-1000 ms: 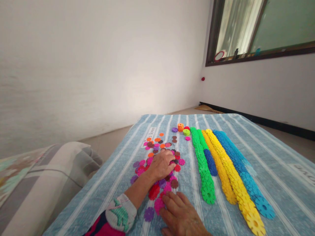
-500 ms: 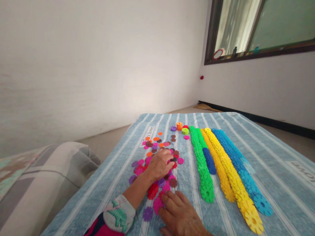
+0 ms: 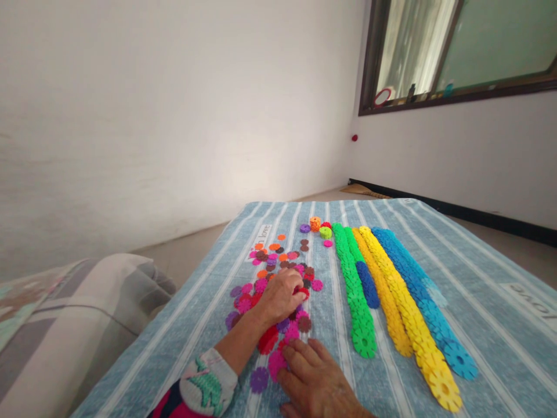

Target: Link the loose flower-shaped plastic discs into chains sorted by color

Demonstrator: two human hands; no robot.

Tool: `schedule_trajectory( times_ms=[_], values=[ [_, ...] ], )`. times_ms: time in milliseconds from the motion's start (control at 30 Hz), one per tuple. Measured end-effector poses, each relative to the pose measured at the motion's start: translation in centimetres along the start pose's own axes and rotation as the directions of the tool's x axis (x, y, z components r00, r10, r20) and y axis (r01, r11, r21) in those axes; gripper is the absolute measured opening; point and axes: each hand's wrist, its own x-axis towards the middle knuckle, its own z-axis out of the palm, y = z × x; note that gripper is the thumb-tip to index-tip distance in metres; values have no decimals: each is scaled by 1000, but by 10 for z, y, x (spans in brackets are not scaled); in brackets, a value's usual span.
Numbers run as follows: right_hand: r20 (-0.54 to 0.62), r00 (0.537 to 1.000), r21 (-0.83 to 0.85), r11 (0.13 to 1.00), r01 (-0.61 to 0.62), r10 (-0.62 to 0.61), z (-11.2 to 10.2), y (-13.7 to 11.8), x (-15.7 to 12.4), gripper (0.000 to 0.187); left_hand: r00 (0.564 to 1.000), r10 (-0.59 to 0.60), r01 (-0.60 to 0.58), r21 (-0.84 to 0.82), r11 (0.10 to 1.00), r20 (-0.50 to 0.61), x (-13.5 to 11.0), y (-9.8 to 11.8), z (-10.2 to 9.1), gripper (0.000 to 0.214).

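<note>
My left hand [image 3: 281, 296] reaches into a loose spread of notched plastic discs, its fingers closed on a red disc [image 3: 303, 293]. Magenta, purple, brown and orange discs lie around and partly under it. Nearer to me, my right hand [image 3: 317, 377] rests palm down on the cloth, fingers stretched out. Its fingertips touch or lie right beside a magenta disc [image 3: 277, 364]; the fingers partly hide what is under them. A purple disc [image 3: 259, 379] lies to the left of that one. Several red discs [image 3: 268, 341] sit overlapped between my hands.
To the right lie long overlapping rows of green discs [image 3: 354, 296], yellow discs [image 3: 404, 302] and blue discs [image 3: 426, 302], with a short dark blue row [image 3: 368, 284]. Small stacks, including an orange stack [image 3: 315, 224], stand farther back. A striped cloth [image 3: 478, 278] covers the table.
My left hand's fingers have drawn in around a red disc, which now shows at the fingertips. My right hand stays nearly in place. The view has shifted slightly.
</note>
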Motion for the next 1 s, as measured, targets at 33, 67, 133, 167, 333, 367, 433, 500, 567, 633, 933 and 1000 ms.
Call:
schedule_trajectory(
  times_ms=[33,67,133,167,333,367,433,500,567,633,933,1000],
  values=[
    [1,1000,3,1000,3,-3,0,0,0,41,1000,-4,3,-22,1000,-11,1,1,-1,13],
    [-1,1000,5,1000,4,-4,0,1,0,41,1000,-2,1,-42,999,-23,3,3,-2,14],
    [-8,1000,2,1000,8,-8,1,1,1,41,999,-2,-1,-74,997,-36,8,6,-3,16],
    [-13,1000,-2,1000,10,-10,2,1,1,42,999,-8,5,-85,996,-31,11,7,-4,16],
    [-23,1000,-21,1000,10,-10,5,1,1,41,988,-142,147,-75,986,67,34,6,-1,13],
    [-24,1000,-27,1000,9,-9,5,1,1,41,983,-168,173,-61,983,78,38,5,0,14],
    [-29,1000,-37,999,9,-10,6,1,1,40,978,-194,197,-37,980,73,45,1,3,15],
    [-36,999,-43,999,10,-11,7,1,1,40,980,-196,197,-32,980,36,49,-4,4,16],
    [-44,999,-42,999,13,-15,8,1,1,41,979,-201,200,-38,979,-21,49,-8,5,18],
    [-58,998,-42,999,13,-16,9,1,1,41,974,-214,210,-52,976,-71,48,-11,4,18],
    [-61,998,-58,998,12,-15,11,1,1,38,989,-146,146,12,989,-17,47,-8,8,27],
    [-52,999,-52,999,13,-15,11,1,1,39,990,-141,142,67,988,-20,47,-7,10,26]
  ],
)
